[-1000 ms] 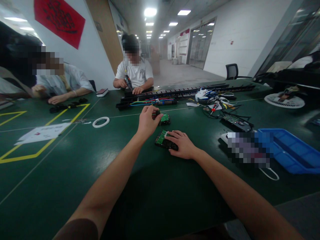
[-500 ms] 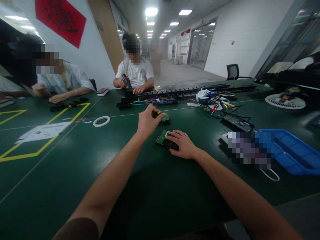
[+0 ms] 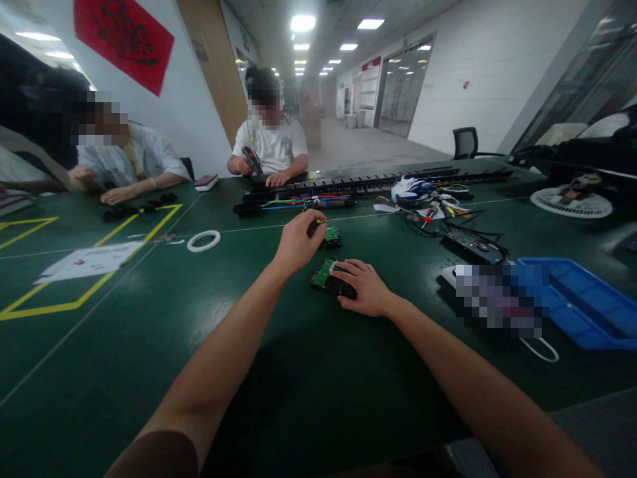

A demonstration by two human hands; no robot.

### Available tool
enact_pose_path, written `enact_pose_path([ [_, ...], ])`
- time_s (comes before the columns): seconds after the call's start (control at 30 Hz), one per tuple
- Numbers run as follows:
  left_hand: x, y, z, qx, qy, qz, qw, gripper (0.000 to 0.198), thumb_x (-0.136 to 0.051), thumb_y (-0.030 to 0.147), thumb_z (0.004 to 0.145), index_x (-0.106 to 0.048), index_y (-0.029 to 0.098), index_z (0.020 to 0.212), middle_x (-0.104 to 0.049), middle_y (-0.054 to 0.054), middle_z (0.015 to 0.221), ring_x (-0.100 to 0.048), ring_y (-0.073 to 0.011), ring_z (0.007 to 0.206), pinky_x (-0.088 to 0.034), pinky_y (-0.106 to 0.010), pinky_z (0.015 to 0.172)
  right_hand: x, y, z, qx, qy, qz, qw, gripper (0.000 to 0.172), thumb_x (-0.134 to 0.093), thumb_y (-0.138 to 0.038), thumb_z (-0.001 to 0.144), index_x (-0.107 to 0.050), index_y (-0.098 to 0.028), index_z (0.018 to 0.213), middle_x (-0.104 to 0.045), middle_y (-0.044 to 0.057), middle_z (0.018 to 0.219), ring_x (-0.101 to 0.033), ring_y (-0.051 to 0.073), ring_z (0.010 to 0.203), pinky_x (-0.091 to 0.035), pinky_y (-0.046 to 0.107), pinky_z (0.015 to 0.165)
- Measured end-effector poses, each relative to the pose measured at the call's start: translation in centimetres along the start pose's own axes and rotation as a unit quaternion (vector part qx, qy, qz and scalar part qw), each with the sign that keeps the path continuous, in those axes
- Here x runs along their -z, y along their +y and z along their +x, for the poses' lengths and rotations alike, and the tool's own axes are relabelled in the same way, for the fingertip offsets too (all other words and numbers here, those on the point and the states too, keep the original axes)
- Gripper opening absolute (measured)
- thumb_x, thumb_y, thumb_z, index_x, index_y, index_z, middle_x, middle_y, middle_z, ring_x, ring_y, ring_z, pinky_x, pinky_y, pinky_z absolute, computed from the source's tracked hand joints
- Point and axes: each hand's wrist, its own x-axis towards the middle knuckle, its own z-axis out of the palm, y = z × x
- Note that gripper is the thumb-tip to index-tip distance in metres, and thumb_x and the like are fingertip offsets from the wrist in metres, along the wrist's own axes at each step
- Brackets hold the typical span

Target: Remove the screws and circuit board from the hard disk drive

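My left hand (image 3: 297, 243) is closed in a pinch on a small dark tool with a yellow part, held just left of a small green circuit board (image 3: 331, 236) on the green table (image 3: 149, 318). A black hard drive with a green board on top (image 3: 327, 277) lies nearer to me. My right hand (image 3: 364, 287) rests on that drive, fingers laid over it and pressing it down.
A white tape ring (image 3: 204, 241) and a paper sheet (image 3: 92, 259) lie to the left. Cables, a long black rail (image 3: 378, 182) and tools lie beyond. A blue tray (image 3: 582, 299) sits right. One person (image 3: 271, 143) opposite holds a screwdriver; another person (image 3: 124, 162) sits left.
My left hand has lifted a little and closed tighter on the small tool beside the far board. My right hand has stayed on the drive.
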Motion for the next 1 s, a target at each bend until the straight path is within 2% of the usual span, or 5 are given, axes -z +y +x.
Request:
enact_pose_path([
  [0.47,-0.06,0.16,-0.12,0.020,-0.001,-0.023,1.000,0.013,-0.069,0.024,0.093,-0.071,0.023,0.106,-0.076,-0.002,0.097,-0.071,-0.0162,0.083,-0.057,-0.030,0.078,0.06,-0.05,-0.03,-0.004,-0.006,0.001,1.000,0.071,-0.069,-0.047,0.087,-0.055,-0.028,0.154,-0.047,0.010,0.165,-0.035,0.040,0.151,-0.032,0.062,0.117],
  [0.67,-0.23,0.16,-0.27,0.043,-0.001,-0.040,0.998,0.019,-0.081,0.031,0.088,-0.070,0.023,0.102,-0.076,-0.001,0.090,-0.070,-0.0169,0.078,-0.056,-0.031,0.075,0.13,-0.14,0.01,-0.002,-0.006,-0.002,1.000,0.070,-0.067,-0.048,0.088,-0.055,-0.026,0.154,-0.047,0.010,0.165,-0.035,0.040,0.151,-0.032,0.061,0.118],
  [0.9,-0.32,0.02,-0.31,0.031,-0.018,-0.040,0.999,0.017,-0.069,0.024,0.095,-0.068,0.024,0.111,-0.074,-0.001,0.091,-0.068,-0.0157,0.077,-0.056,-0.031,0.074,0.21,-0.21,0.00,-0.006,-0.009,0.000,1.000,0.071,-0.067,-0.048,0.088,-0.054,-0.029,0.155,-0.046,0.010,0.166,-0.034,0.041,0.152,-0.032,0.063,0.117],
  [1.0,-0.26,0.15,-0.26,0.017,-0.006,-0.030,0.999,0.016,-0.065,0.019,0.094,-0.069,0.024,0.109,-0.073,-0.005,0.105,-0.069,-0.0178,0.091,-0.058,-0.031,0.078,0.15,-0.18,0.01,-0.005,-0.007,0.000,1.000,0.071,-0.068,-0.049,0.087,-0.055,-0.029,0.154,-0.047,0.010,0.165,-0.033,0.042,0.152,-0.031,0.064,0.117],
])
